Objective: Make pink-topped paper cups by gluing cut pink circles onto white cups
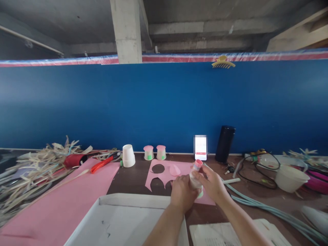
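My left hand (183,191) is wrapped round a small white bottle with a pinkish-red top (198,164), which leans slightly. The fingers of my right hand (211,181) close on the same bottle from the right, near its top. Part of its body is hidden by my fingers, and I cannot read any label. Under my hands lies a pink sheet (188,166) with round holes cut in it. A loose pink disc (174,170) rests on that sheet. Something pale green shows just below the bottle, mostly covered.
Two small cups with pink tops (148,153) and an upturned white paper cup (128,156) stand near the blue wall. A white tray (133,201) lies in front, with red-handled scissors (101,165) and paper strips leftward. Rightward are a phone (200,147), black cylinder (225,143) and cables.
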### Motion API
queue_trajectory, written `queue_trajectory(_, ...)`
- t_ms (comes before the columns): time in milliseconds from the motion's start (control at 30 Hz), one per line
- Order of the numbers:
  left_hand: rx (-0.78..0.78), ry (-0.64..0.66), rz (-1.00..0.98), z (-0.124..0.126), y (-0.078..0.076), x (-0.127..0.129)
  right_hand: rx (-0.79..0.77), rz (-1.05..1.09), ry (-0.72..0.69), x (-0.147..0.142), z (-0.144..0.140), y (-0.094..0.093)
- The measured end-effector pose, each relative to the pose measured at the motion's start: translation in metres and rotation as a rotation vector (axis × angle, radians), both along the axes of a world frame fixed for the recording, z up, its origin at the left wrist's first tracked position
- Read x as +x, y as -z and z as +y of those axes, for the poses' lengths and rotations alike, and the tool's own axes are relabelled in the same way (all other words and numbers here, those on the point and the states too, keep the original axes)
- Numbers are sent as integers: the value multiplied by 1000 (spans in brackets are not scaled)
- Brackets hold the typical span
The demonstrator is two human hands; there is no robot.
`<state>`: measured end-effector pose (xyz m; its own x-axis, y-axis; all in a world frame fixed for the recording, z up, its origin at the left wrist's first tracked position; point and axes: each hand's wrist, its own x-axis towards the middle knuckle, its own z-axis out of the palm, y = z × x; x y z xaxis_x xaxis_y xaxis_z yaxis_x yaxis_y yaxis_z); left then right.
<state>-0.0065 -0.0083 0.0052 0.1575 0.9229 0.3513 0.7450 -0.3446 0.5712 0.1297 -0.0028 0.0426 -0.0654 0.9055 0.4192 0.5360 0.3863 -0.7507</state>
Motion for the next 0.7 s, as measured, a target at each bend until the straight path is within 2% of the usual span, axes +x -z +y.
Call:
queue_trajectory(167,-3,23,-18,-1,-1,-1,-51,-8,-28,3,-3,-4)
queue_trajectory(467,-12,30,-5,0,0,0,-40,-20,-44,7,-8,-8)
queue_trajectory(533,-8,31,-20,-1,-1,0,-39,68,-50,8,-8,-7)
queue_trajectory(600,-4,35,-36,-1,-1,-1,-37,258,-35,12,-5,-5)
queue_trajectory(667,-13,34,-36,-2,-2,-1,-49,491,63,22,1,0)
queue_trajectory(700,-24,30,-31,-2,-3,-1,-60,590,176,30,4,3)
